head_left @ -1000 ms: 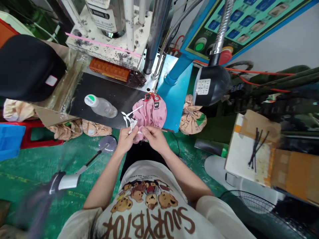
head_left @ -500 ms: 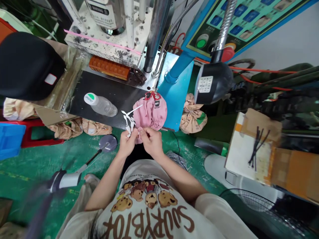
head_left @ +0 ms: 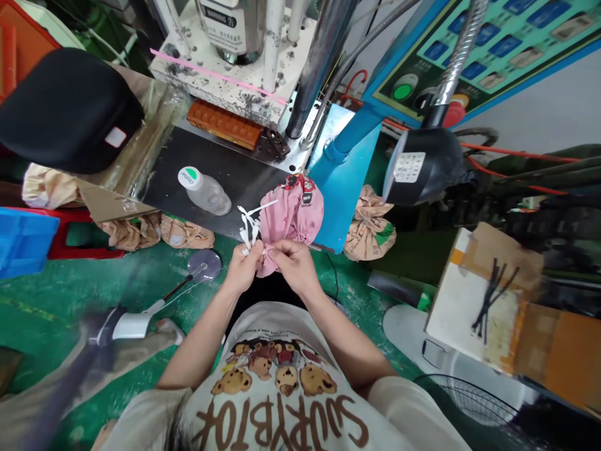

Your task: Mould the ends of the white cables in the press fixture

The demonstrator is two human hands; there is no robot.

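Note:
My left hand (head_left: 245, 268) is closed in a pinch on a bunch of thin white plastic strips (head_left: 248, 224) that stick up from its fingers. My right hand (head_left: 290, 262) is closed too, its fingertips meeting the left hand's at the lower ends of the strips. Both hands are held at the front edge of a black work plate (head_left: 220, 175). Just behind them lies a crumpled pink cloth (head_left: 295, 216) with a red print, touching my right hand.
A clear plastic bottle (head_left: 205, 191) lies on the black plate. Behind it stands a press machine (head_left: 235, 69) with an orange block (head_left: 223, 122). A black lamp head (head_left: 422, 166) hangs at the right. A cardboard box (head_left: 488, 294) holds black ties. A fan (head_left: 464, 401) stands lower right.
My hands have stayed together on the white strips, with small finger shifts. The view has swung slightly, so everything sits a little further right.

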